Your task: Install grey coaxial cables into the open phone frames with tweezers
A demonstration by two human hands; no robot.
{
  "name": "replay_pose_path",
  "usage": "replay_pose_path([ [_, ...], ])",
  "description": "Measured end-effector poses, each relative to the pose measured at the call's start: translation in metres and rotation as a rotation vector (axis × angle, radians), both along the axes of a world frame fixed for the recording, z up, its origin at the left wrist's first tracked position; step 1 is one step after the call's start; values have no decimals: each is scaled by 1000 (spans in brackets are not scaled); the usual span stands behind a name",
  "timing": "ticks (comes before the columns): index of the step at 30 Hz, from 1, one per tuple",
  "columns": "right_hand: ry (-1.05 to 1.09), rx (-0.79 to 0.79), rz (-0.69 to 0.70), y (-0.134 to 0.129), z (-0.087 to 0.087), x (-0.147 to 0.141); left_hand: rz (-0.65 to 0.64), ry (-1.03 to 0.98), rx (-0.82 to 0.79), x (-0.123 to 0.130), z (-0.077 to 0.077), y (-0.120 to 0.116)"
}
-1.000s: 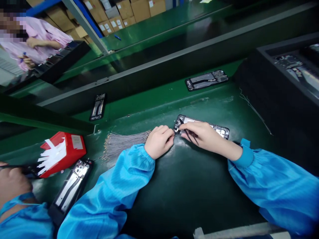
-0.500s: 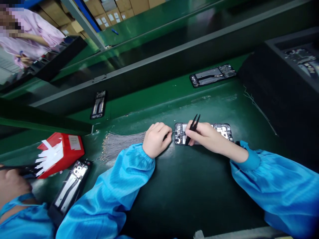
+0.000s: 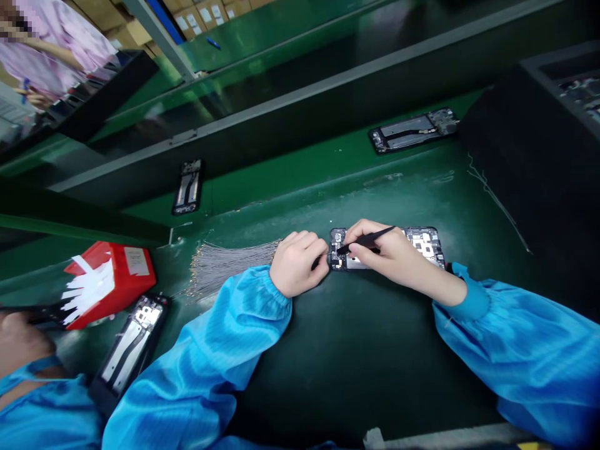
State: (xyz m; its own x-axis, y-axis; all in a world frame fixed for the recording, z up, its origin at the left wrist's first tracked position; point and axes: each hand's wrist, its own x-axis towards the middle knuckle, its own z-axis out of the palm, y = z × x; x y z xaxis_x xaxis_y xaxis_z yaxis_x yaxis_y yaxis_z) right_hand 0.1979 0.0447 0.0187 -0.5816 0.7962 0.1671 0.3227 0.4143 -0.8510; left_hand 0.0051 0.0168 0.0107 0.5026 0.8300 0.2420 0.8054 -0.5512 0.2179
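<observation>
At 3 o'clock lies one open phone [image 3: 424, 246]; over it the right hand [image 3: 385, 253] pinches one pair of tweezers [image 3: 368, 240] — now slanting toward 8 o'clock, prongs near 12 before. The left hand [image 3: 300, 264] curls alongside, its pinch hidden — three more phones [image 3: 412, 130] at 2, 8, 10.

Left fingers [image 3: 309, 245] in a curl, right fingers [image 3: 362, 229] pinched, forearms [image 3: 201, 350] angled inward

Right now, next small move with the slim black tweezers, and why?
Probably ease the slim black tweezers' tip gently down onto the left end of the dark rectangular opened phone. The bare right hand grips them with the tip at that end, and the bare left hand sits close beside it. Tip contact is too small to confirm.
</observation>
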Motion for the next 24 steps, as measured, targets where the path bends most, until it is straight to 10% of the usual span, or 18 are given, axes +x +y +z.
replay_pose_path([
  [6, -27, 219, 128, -7, -3, -4, -8, 7, -13, 1, 0, -1],
  [24, 112, 46, -54, -1, -6, -2, -32, 30, -26, 1, -2, -2],
])
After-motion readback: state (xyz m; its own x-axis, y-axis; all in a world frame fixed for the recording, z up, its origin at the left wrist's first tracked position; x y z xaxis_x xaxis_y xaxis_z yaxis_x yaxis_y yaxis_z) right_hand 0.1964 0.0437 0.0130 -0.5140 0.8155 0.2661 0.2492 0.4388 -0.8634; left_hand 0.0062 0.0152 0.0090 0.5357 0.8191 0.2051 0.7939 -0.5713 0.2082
